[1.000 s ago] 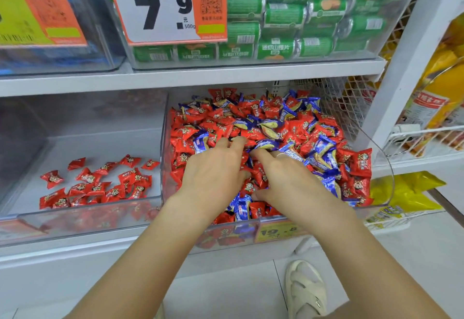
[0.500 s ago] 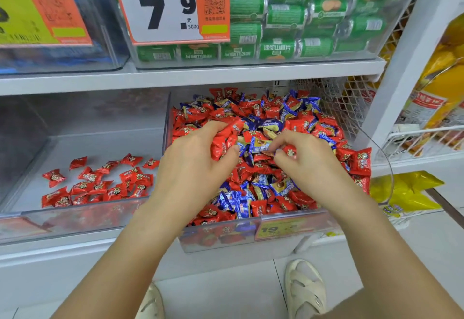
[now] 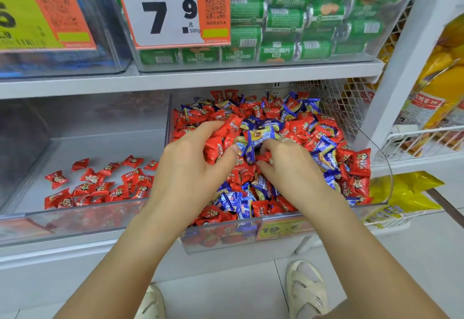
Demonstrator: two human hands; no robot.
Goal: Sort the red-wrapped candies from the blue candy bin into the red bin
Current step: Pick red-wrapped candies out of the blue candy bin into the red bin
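Note:
A clear bin (image 3: 221,237) on the lower shelf is heaped with mixed red-wrapped and blue-wrapped candies (image 3: 319,140). My left hand (image 3: 185,168) hovers over the heap and grips a bunch of red candies (image 3: 218,143) between thumb and fingers. Just to its right, my right hand (image 3: 288,165) pinches a red candy (image 3: 263,156) under a blue one. The clear bin to the left (image 3: 75,215) holds a thin layer of red candies (image 3: 100,183) only.
A shelf board runs just above both bins, carrying green snack tubes (image 3: 301,17) and a 7.9 price card (image 3: 170,9). A wire basket with yellow bags (image 3: 431,107) stands to the right. My sandalled feet (image 3: 306,291) show on the floor below.
Both hands rose out of the heap and drew together at its middle. The left hand closed round a bunch of red candies; the right hand picked at candies beside it.

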